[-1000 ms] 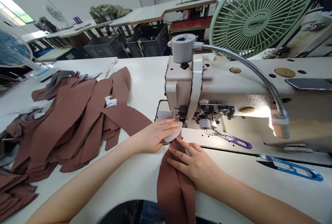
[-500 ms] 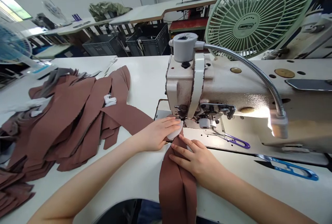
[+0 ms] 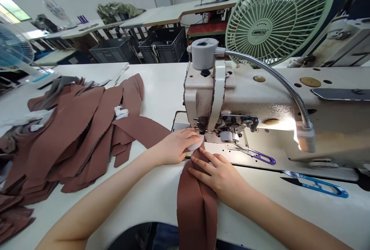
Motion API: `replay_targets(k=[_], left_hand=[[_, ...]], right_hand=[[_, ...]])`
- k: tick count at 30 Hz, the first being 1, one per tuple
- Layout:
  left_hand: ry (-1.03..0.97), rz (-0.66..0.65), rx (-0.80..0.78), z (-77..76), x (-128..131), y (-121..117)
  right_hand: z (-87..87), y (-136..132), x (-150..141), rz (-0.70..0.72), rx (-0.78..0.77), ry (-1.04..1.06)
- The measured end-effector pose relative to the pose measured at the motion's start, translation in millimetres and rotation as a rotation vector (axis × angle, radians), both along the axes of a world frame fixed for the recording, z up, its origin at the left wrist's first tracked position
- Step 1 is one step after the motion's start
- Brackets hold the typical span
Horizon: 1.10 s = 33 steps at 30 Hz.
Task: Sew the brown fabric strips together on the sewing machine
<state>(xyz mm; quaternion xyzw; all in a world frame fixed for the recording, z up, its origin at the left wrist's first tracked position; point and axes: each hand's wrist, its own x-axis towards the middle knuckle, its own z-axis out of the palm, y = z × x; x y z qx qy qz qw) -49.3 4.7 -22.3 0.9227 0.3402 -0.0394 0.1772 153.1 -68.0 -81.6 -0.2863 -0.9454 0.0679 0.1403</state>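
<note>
Brown fabric strips (image 3: 192, 207) run up from my lap to the needle area of a sewing machine (image 3: 202, 103). My left hand (image 3: 176, 146) is closed on a brown fabric strip (image 3: 147, 130) just left of the presser foot, its fingers together and its thumb hidden. A turned-up white underside (image 3: 195, 144) shows beside its fingertips. Below and to the right, my right hand (image 3: 219, 174) lies on the strips with fingers spread, pressing them down flat. The needle itself is hidden behind my left fingers and the machine head.
Piled brown fabric pieces (image 3: 63, 134) cover the table's left side. Purple thread snips (image 3: 261, 156) lie on the machine bed, and blue thread snips (image 3: 323, 185) lie to the right. A green fan (image 3: 260, 30) stands behind the machine. A bendable lamp (image 3: 305, 136) lights the bed.
The view has shifted slightly. Both hands stay in nearly the same place at the machine, and the fabric strips have barely moved.
</note>
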Motion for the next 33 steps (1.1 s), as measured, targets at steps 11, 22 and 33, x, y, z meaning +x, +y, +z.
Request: replay_targets(k=[11, 22, 33], left_hand=[[0.133, -0.032, 0.052, 9.9, -6, -6], [0.393, 0.186, 0.047, 22.0, 26, -11], [0.356, 0.123, 0.059, 31.4, 30, -15]], right_hand=[[6.2, -9, -6, -0.020, 0.082, -0.045], [7.6, -11, -16, -0.141, 0.162, -0.130], [1.2, -4, -33, -0.199, 0.176, -0.197]])
